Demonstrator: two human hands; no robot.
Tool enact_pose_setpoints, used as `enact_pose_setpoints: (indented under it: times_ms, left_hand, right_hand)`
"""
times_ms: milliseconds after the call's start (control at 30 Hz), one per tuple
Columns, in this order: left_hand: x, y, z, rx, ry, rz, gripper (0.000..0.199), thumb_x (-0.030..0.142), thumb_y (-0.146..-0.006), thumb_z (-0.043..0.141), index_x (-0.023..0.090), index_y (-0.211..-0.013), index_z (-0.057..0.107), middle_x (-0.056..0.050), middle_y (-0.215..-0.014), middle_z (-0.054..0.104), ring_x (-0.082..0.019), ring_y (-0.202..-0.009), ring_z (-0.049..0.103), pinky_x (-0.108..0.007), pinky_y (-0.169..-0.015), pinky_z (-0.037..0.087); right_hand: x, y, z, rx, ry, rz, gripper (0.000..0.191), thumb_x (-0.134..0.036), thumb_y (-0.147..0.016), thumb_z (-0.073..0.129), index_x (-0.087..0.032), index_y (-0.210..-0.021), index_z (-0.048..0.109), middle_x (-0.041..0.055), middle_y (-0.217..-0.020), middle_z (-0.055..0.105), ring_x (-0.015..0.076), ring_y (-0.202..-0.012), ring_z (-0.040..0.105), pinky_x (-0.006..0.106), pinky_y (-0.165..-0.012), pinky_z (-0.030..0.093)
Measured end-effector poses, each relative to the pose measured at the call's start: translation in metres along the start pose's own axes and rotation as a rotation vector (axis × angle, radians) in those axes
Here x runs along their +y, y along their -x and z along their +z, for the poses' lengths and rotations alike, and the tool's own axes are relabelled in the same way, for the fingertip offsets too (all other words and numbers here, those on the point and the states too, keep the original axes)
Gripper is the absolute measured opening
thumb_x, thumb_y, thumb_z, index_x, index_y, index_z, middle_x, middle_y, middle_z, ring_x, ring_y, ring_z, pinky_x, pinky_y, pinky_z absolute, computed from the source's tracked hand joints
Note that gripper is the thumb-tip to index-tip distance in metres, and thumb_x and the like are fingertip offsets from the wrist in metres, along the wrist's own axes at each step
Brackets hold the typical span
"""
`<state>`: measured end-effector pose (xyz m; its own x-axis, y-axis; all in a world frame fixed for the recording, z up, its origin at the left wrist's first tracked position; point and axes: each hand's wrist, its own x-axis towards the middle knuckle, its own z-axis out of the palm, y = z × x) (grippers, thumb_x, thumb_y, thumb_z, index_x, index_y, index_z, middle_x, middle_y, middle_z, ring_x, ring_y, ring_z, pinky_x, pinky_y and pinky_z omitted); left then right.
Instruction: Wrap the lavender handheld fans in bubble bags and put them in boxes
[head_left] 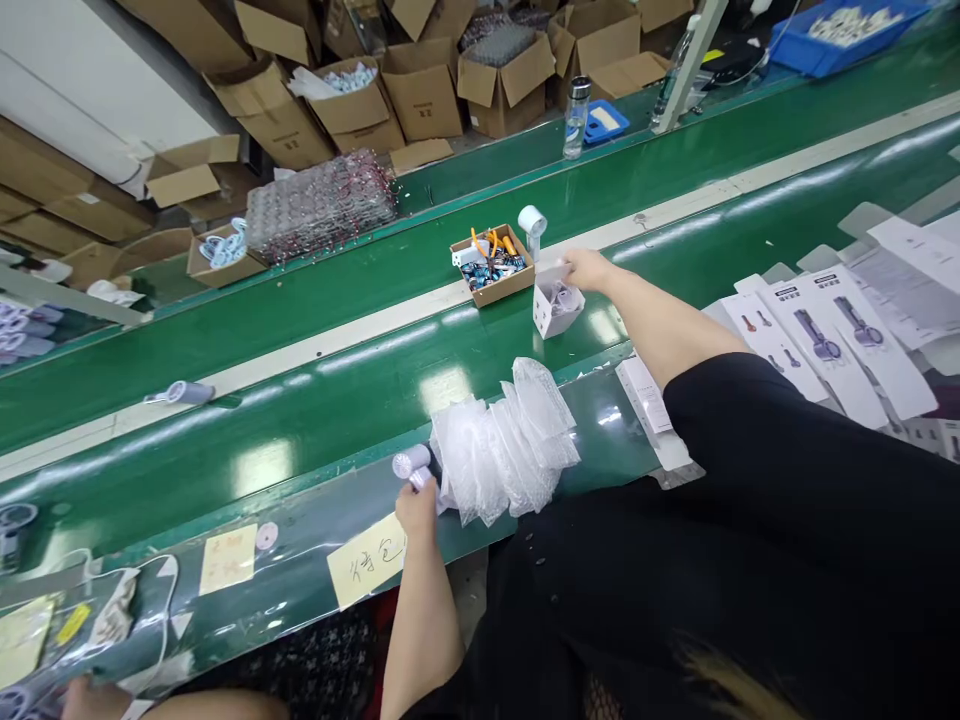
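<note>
Over the green bench (pixel 360 400), the left hand (pixel 417 512) clasped a fan (pixel 412 462), the right hand (pixel 590 271) an open box (pixel 553 318) that tilting might spill.

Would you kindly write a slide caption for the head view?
The left hand holds a lavender device beside bubble-wrap pouches while the right hand grips an open white box.

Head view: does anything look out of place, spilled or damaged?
One lilac device lies on its side on the pale strip, off by itself, while a second device stands upright near the tool box. It may be a stray. No clear spill or damage shows.
</note>
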<state>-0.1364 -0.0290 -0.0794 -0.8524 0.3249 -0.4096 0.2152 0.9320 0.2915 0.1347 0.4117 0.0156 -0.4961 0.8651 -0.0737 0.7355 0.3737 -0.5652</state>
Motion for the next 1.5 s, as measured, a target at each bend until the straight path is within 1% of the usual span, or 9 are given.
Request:
enact_pose_setpoints:
  times_ms: [167, 333, 400, 500, 633, 833, 1033, 1200, 1500]
  left_hand:
    - [0.04, 0.028, -0.023, 0.187, 0.461, 0.157, 0.038, 0.047, -0.073, 0.055, 0.015, -0.092, 0.063, -0.003, -0.079, 0.065, -0.019, -0.073, 0.06, -0.028, -0.063, 0.045]
    - [0.144, 0.108, 0.021, -0.472, 0.81, 0.552, 0.037, 0.043, -0.074, 0.062, 0.014, -0.096, 0.063, -0.005, -0.085, 0.066, -0.015, -0.073, 0.059, -0.025, -0.067, 0.045]
    - [0.168, 0.133, 0.048, -0.618, 0.678, 0.722, 0.035, 0.043, -0.082, 0.056, 0.014, -0.102, 0.061, -0.007, -0.093, 0.066, -0.016, -0.079, 0.06, -0.027, -0.071, 0.047]
    - [0.177, 0.139, 0.078, -0.433, 0.186, 1.013, 0.031, 0.038, -0.085, 0.054, 0.012, -0.102, 0.06, -0.014, -0.103, 0.062, -0.023, -0.098, 0.057, -0.037, -0.085, 0.045]
    - [0.172, 0.115, 0.097, -0.28, -0.584, 1.244, 0.017, 0.015, -0.081, 0.055, 0.006, -0.092, 0.064, -0.021, -0.103, 0.06, -0.031, -0.107, 0.051, -0.045, -0.089, 0.04]
    - [0.182, 0.104, 0.088, -0.307, -0.591, 1.234, 0.025, 0.01, -0.084, 0.041, 0.01, -0.092, 0.065, -0.018, -0.094, 0.064, -0.026, -0.096, 0.056, -0.039, -0.083, 0.043]
    - [0.171, 0.126, 0.055, -0.611, 0.194, 1.063, 0.016, 0.017, -0.08, 0.047, 0.018, -0.081, 0.062, -0.003, -0.077, 0.064, -0.017, -0.076, 0.058, -0.029, -0.073, 0.044]
    - [0.153, 0.128, 0.041, -0.658, 0.701, 0.692, 0.012, 0.028, -0.078, 0.052, 0.017, -0.074, 0.055, 0.002, -0.064, 0.054, -0.011, -0.061, 0.049, -0.023, -0.062, 0.039]
    - [0.14, 0.147, 0.034, -0.768, 0.515, 0.804, 0.023, 0.017, -0.073, 0.054, 0.017, -0.093, 0.064, -0.002, -0.077, 0.064, -0.015, -0.074, 0.057, -0.027, -0.073, 0.043]
  right_hand:
    - [-0.019, 0.066, 0.002, 0.346, -0.452, 0.018, 0.038, -0.026, -0.082, 0.059, -0.011, -0.116, 0.05, 0.011, -0.108, 0.059, 0.0178, -0.097, 0.058, 0.038, -0.089, 0.047]
    - [-0.055, 0.188, 0.079, -0.357, -1.207, 0.154, 0.039, -0.042, -0.076, 0.069, -0.019, -0.103, 0.052, 0.0053, -0.089, 0.066, 0.0165, -0.078, 0.064, 0.035, -0.074, 0.055]
    - [-0.047, 0.216, 0.1, -0.293, -1.475, 0.244, 0.043, -0.04, -0.069, 0.076, -0.02, -0.099, 0.052, 0.0033, -0.085, 0.066, 0.0169, -0.077, 0.065, 0.032, -0.07, 0.056]
    - [-0.012, 0.239, 0.099, -0.014, -1.612, 0.429, 0.043, -0.034, -0.067, 0.079, -0.021, -0.098, 0.052, 0.0003, -0.082, 0.065, 0.0148, -0.07, 0.065, 0.028, -0.062, 0.057]
    - [0.033, 0.273, 0.075, -0.055, -1.601, 0.67, 0.031, -0.028, -0.076, 0.072, -0.021, -0.099, 0.052, 0.0009, -0.076, 0.064, 0.0144, -0.064, 0.063, 0.029, -0.057, 0.058]
    - [0.032, 0.317, 0.078, -0.324, -1.761, 0.689, 0.043, -0.015, -0.066, 0.075, -0.019, -0.102, 0.051, 0.0024, -0.082, 0.064, 0.0166, -0.071, 0.066, 0.032, -0.064, 0.06]
    - [-0.007, 0.3, 0.09, -0.571, -1.866, 0.438, 0.061, -0.011, -0.058, 0.077, -0.022, -0.111, 0.047, 0.0021, -0.091, 0.065, 0.02, -0.075, 0.068, 0.035, -0.059, 0.06]
    - [-0.014, 0.299, 0.092, -0.536, -1.803, 0.458, 0.048, -0.009, -0.06, 0.074, -0.016, -0.102, 0.052, 0.0043, -0.084, 0.066, 0.0182, -0.072, 0.066, 0.031, -0.059, 0.059]
    - [-0.027, 0.316, 0.091, -0.659, -1.862, 0.32, 0.045, -0.013, -0.055, 0.074, -0.012, -0.095, 0.054, 0.0051, -0.077, 0.067, 0.0195, -0.068, 0.066, 0.034, -0.059, 0.058]
